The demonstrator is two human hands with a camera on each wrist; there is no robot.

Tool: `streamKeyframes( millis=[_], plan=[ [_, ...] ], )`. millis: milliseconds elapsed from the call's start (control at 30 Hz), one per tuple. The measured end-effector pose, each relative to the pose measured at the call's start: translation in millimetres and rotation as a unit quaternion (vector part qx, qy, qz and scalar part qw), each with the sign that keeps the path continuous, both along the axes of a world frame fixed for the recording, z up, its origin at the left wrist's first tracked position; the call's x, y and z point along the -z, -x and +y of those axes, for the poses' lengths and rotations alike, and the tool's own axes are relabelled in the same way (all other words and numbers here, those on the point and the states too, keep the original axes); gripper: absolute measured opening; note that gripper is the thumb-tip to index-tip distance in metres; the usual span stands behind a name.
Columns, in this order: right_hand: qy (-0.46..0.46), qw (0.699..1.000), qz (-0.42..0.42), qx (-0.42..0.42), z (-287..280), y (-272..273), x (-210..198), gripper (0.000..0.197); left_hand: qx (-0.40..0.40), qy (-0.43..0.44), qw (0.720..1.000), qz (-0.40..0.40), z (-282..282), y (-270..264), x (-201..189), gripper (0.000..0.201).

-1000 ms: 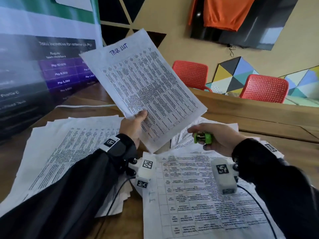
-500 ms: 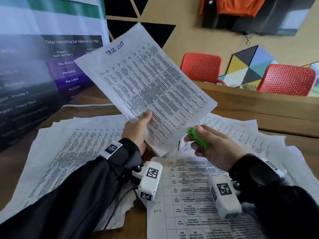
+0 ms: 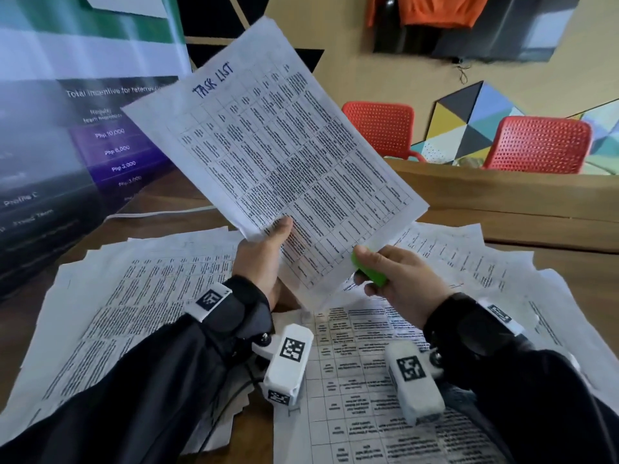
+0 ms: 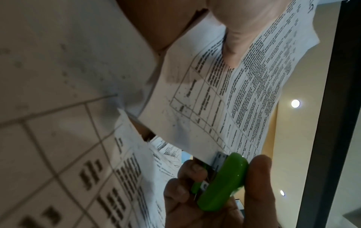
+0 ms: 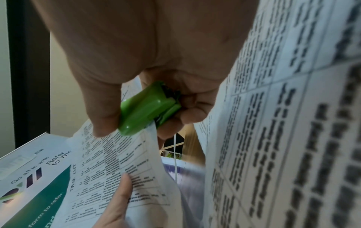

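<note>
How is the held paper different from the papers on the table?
The held paper is tilted in the air; the table papers lie flat. The held paper shows handwritten "TASK LIST"; the table papers show no such title. A stapler meets the held paper's edge, not the table papers. Both carry printed grids.

You are in an office meeting room. Identify it by the long wooden table (image 3: 576, 262), the red chairs (image 3: 378, 128) behind it, the referral-incentive banner (image 3: 50, 128) standing at your left, the wall-mounted screen (image 3: 502, 35), and the printed sheets (image 3: 134, 296) spread across the tabletop.
</note>
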State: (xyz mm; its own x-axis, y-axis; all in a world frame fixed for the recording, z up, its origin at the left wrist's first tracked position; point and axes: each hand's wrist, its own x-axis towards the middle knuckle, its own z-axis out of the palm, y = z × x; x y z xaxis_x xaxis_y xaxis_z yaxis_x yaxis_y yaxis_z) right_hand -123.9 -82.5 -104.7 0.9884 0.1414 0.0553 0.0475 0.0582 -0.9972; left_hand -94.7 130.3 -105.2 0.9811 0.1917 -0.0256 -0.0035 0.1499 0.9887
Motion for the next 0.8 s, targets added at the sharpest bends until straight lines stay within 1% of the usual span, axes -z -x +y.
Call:
streamKeyframes(
  millis=[33, 100, 133, 233, 267, 300, 400, 467, 533, 567, 600, 667, 700, 733, 800],
  plan=[
    [-0.003, 1.0, -0.006, 0.004, 0.2, 0.6, -0.9, 0.086, 0.005, -0.002, 1.0, -0.003, -0.4, -0.4, 0.1, 0.063],
    [-0.006, 1.0, -0.015, 0.01, 0.8, 1.3, -2.0, 0.078, 0.007, 0.001, 1.0, -0.001, -1.5, 1.6, -0.8, 0.043],
    [-0.002, 1.0, -0.021, 0.014, 1.5, 1.6, -2.3, 0.072, 0.002, 0.005, 1.0, 0.009, -1.6, 1.5, -0.4, 0.039],
    [0.019, 0.998, -0.054, 0.037, 3.7, 1.6, -3.1, 0.047, -0.004, 0.021, 0.999, 0.029, -3.7, 4.1, -1.2, 0.047],
    [0.026, 0.997, -0.062, 0.05, 3.9, 0.8, -3.0, 0.044, -0.001, 0.027, 0.999, 0.03, -4.3, 4.6, -1.2, 0.052],
    [0.03, 0.995, -0.067, 0.062, 4.0, 0.3, -3.2, 0.043, 0.0, 0.033, 0.999, 0.032, -5.2, 4.8, -1.3, 0.055],
    [0.018, 0.995, -0.07, 0.071, 3.9, 0.1, -1.9, 0.054, 0.014, 0.052, 0.998, 0.036, -6.9, 4.8, -2.7, 0.061],
    [-0.012, 0.997, -0.055, 0.046, 4.0, 2.3, -3.6, 0.044, 0.01, 0.074, 0.996, 0.043, -4.7, -1.4, 0.6, 0.07],
    [-0.035, 0.998, -0.033, 0.027, 3.3, 2.3, -5.6, 0.041, -0.006, 0.083, 0.996, 0.041, 1.2, -8.5, 2.6, 0.074],
    [-0.046, 0.998, -0.021, 0.033, 2.1, 1.1, -6.3, 0.043, -0.015, 0.098, 0.994, 0.041, 4.7, -11.2, 0.5, 0.068],
    [-0.06, 0.997, -0.005, 0.042, 0.7, -0.6, -7.1, 0.044, -0.028, 0.12, 0.991, 0.044, 7.4, -11.4, -4.4, 0.056],
    [-0.092, 0.994, 0.037, 0.055, -1.9, -2.2, -8.7, 0.043, -0.063, 0.158, 0.984, 0.054, 15.1, -15.3, -9.4, 0.022],
    [-0.105, 0.991, 0.055, 0.062, -2.7, -2.1, -9.4, 0.041, -0.077, 0.166, 0.981, 0.06, 17.3, -15.9, -11.5, 0.01],
    [-0.108, 0.99, 0.065, 0.07, -3.4, -2.3, -9.6, 0.038, -0.087, 0.167, 0.979, 0.076, 20.7, -16.8, -12.0, 0.012],
    [-0.079, 0.991, 0.061, 0.084, -4.9, -2.3, -9.2, 0.028, -0.11, 0.159, 0.974, 0.12, 28.0, -18.0, -8.6, 0.017]
  ],
)
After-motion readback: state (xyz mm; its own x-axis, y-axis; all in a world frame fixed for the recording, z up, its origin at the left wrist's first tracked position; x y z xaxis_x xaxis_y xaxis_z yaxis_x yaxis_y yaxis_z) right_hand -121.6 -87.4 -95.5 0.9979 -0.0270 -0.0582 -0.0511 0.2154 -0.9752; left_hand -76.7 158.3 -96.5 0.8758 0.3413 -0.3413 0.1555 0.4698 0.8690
